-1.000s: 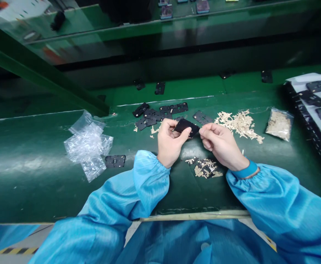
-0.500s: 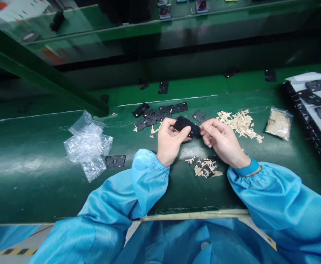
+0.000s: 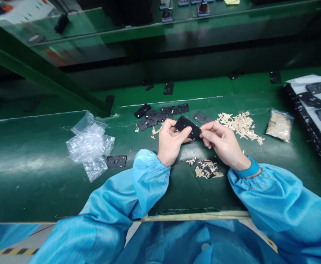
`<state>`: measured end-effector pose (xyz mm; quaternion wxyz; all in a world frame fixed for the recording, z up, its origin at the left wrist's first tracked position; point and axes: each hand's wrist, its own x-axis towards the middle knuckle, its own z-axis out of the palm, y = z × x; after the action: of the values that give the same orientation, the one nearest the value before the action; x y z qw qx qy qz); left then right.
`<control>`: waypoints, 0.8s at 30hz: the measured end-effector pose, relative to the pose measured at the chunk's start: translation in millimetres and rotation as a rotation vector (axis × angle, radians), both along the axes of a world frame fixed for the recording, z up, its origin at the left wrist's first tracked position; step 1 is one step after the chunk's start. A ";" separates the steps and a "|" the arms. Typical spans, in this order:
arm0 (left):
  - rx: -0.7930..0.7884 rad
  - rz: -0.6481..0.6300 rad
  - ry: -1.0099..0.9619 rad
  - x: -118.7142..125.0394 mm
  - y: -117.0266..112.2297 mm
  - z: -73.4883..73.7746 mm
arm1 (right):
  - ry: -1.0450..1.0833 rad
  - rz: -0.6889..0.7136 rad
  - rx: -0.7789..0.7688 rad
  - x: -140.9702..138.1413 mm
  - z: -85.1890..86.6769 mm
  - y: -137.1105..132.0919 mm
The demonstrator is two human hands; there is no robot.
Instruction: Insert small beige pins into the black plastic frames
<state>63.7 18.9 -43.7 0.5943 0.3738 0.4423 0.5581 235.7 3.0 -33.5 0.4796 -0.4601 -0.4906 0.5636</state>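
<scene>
Black cut-out plate (image 3: pixel 187 127) pinched at both ends: left hand (image 3: pixel 170 143) with thumb on its face, right hand (image 3: pixel 223 141) with fingertips at its edge. Light edge grip, plate clear of green table (image 3: pixel 39 190). From plate: loose black plates (image 3: pixel 152 117) behind, cream scraps (image 3: pixel 240 126) behind right, smaller scrap heap (image 3: pixel 206 169) just in front.
</scene>
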 end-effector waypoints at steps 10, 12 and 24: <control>0.026 -0.028 0.083 1.3 -3.6 6.1 | -0.187 -0.058 0.101 -3.3 5.0 1.4; 0.014 -0.033 0.092 1.3 -3.9 6.1 | -0.200 -0.055 0.113 -2.9 1.7 2.6; -0.027 -0.019 0.037 -3.0 1.7 4.4 | -0.100 0.054 -0.004 0.6 6.2 2.8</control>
<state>60.7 20.6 -39.3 0.5963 0.3803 0.4573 0.5392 236.2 5.9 -27.3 0.4383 -0.4749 -0.5251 0.5537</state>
